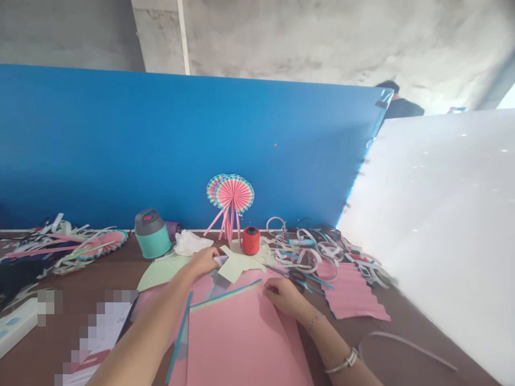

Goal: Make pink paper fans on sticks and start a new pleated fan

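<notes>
My left hand (204, 261) reaches past the top of the pink sheets, its fingers closed around a small pale piece (220, 260) whose kind I cannot make out. At the top right corner of the upper pink sheet of paper (237, 338), my right hand (284, 295) has its fingers curled in on the edge. Blue and pale green strips run along that sheet's top edge. More pink paper lies beneath it. Just beyond are pale green paper scraps (241, 262) and a small red round container (251, 241). Scissors (298, 276) lie close to my right hand.
Pink pleated paper fans (234, 194) lean against the blue partition (161, 134). A teal jar (153, 238) stands at the left, near a heap of paper strips (60, 238). Curled strips (309, 252) and a creased pink sheet (354, 295) lie right. Behind the partition is a person (404, 107).
</notes>
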Tool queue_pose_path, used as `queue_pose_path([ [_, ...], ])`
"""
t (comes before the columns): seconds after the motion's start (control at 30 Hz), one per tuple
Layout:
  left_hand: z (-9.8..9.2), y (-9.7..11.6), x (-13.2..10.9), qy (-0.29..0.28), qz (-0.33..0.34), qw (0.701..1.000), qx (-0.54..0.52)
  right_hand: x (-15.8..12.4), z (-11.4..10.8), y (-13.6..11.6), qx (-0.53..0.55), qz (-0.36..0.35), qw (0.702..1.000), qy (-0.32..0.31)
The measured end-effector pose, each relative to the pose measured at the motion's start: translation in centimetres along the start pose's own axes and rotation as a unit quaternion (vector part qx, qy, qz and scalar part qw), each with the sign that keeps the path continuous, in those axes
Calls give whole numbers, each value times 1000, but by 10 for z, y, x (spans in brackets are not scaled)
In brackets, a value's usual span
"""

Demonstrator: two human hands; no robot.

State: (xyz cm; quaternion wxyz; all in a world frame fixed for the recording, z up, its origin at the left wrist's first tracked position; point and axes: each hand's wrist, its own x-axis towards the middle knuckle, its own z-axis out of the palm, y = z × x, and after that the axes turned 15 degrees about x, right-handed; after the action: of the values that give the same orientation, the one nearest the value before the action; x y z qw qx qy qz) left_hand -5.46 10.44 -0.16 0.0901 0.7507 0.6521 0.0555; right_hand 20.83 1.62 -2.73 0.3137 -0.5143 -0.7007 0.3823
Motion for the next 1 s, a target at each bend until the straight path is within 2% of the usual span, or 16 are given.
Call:
queue_pose_path([
  [0.17,-7,3,4,68,-13,997,-22,0,0,-1,-11,7,1000,0],
  [0.3,-10,1,12,74,-21,997,-26,0,1,0,-4,8,1000,7],
  [0.47,0,0,13,6,-16,1000,-19,1,1,1,2,5,1000,13],
  [0.63,4,7,15,-100,28,994,-37,1,1,3,2,5,1000,13],
  [0.7,3,11,16,-116,44,991,-44,1,1,3,6,4,1000,9],
  [0.77,1,13,17,-100,53,992,-57,1,1,4,17,1,1000,6],
  [0.87,-2,13,19,-31,41,996,-79,4,-1,6,53,-10,998,28],
  [1.0,-9,10,23,74,-20,989,-123,10,-6,12,176,2,978,109],
])
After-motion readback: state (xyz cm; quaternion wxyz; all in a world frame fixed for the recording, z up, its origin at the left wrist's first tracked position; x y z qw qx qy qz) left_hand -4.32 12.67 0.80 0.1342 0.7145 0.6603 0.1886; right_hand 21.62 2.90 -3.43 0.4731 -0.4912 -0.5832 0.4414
